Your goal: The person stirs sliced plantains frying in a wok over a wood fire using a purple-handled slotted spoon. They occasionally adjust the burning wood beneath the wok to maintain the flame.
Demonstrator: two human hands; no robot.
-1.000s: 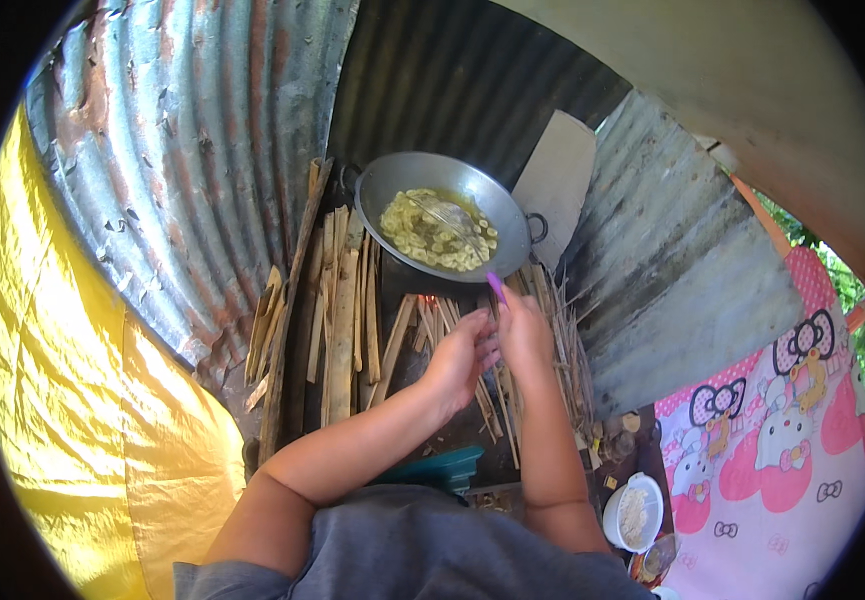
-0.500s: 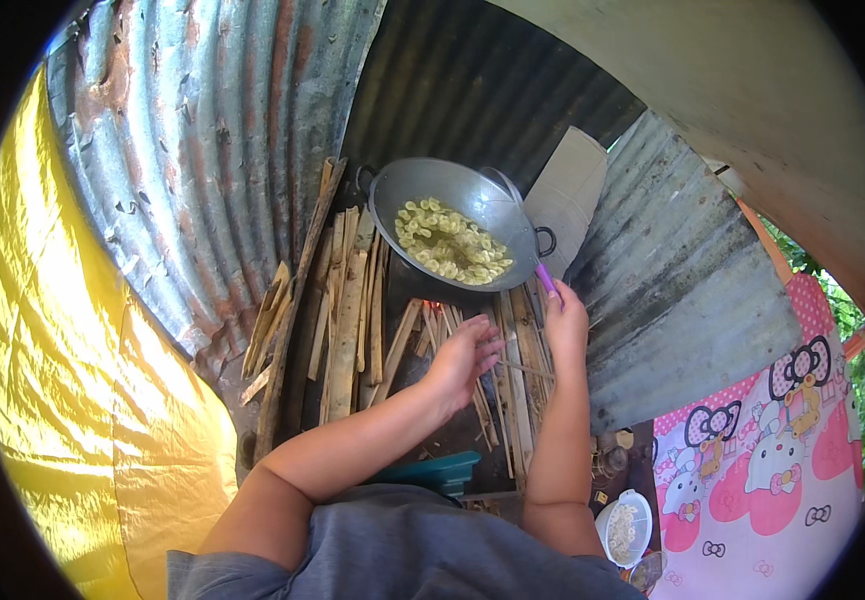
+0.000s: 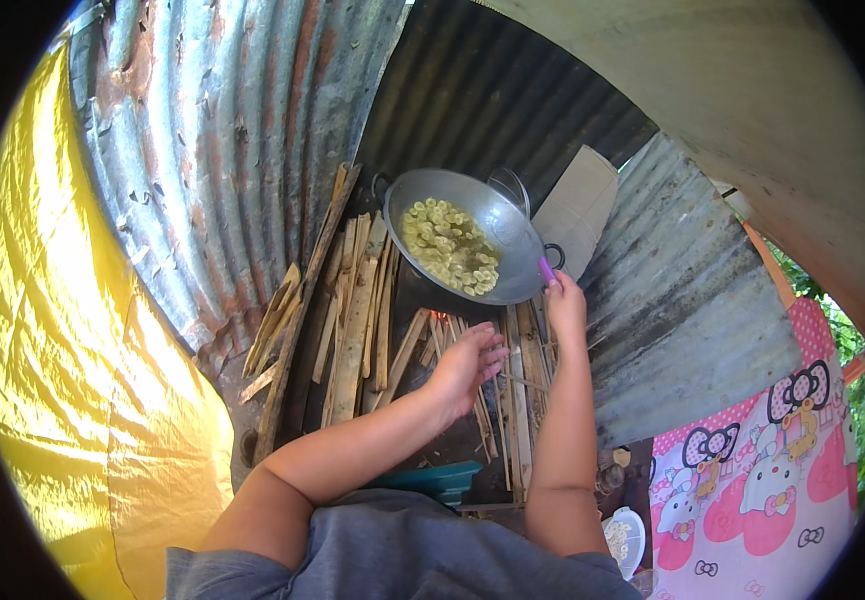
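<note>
A wide metal wok (image 3: 521,240) with looped side handles sits over a wood fire. Pale round slices (image 3: 445,245) float in oil inside it. My right hand (image 3: 566,303) is closed round the purple handle of a cooking utensil (image 3: 549,270) at the wok's right rim, beside the black loop handle; the utensil's working end is hard to make out. In front of the wok, my left hand (image 3: 470,365) hangs above the firewood, holding nothing, its fingers loosely bent and apart.
Split firewood (image 3: 353,330) lies left of and below the wok, with embers (image 3: 440,318) glowing under it. Corrugated metal sheets (image 3: 223,150) and a cardboard piece (image 3: 578,205) surround it. A white container (image 3: 633,540) and teal plastic object (image 3: 438,482) are near me.
The slices have shifted within the oil, and the purple handle has moved slightly, its visible part looking shorter. My left hand stays nearly in place. The whole view has shifted a little.
</note>
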